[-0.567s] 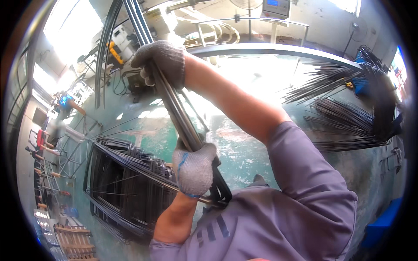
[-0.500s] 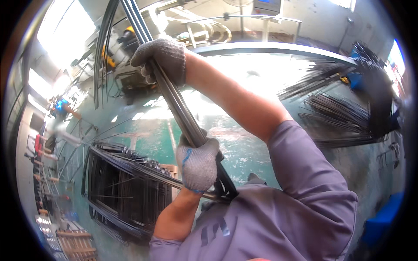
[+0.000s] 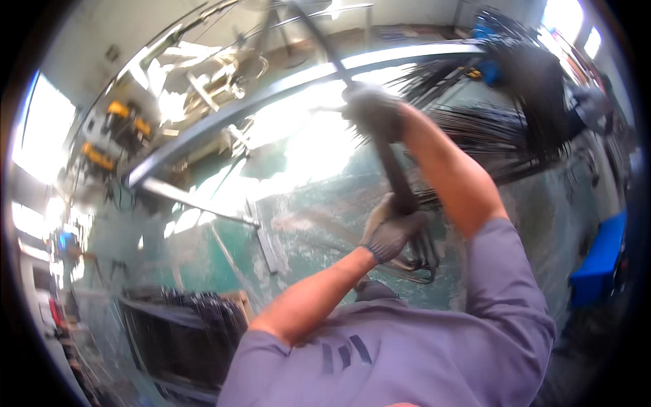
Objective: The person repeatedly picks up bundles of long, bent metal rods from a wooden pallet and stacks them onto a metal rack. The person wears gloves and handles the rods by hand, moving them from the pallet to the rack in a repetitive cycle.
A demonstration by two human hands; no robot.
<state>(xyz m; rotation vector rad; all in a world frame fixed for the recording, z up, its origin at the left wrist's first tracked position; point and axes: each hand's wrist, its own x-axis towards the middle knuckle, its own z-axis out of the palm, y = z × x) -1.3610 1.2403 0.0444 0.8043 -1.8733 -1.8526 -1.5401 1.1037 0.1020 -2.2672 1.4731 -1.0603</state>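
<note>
My right hand (image 3: 373, 112) and my left hand (image 3: 397, 234) both wear grey knit gloves. They are closed around a bundle of dark metal rods (image 3: 393, 169). The bundle slants from the top middle down toward my body. Above, my right hand grips it at arm's length, smeared by motion. Lower down and closer to my chest, my left hand wraps round it. Below the left glove, the rods end in bent loops (image 3: 424, 261). The bundle's upper end is blurred near the top edge.
A long grey metal beam (image 3: 298, 85) crosses in front of me on a stand. Beyond its right end lie heaps of thin dark rods (image 3: 481, 129). A stack of black frames (image 3: 183, 332) stands at lower left. A blue box (image 3: 600, 261) is at right, yellow machines (image 3: 122, 112) at far left.
Both hands have swung to the right with the bundle, and my view has turned right with them. The bundle's lower end has come away from near the frame stack. Both hands keep their grip.
</note>
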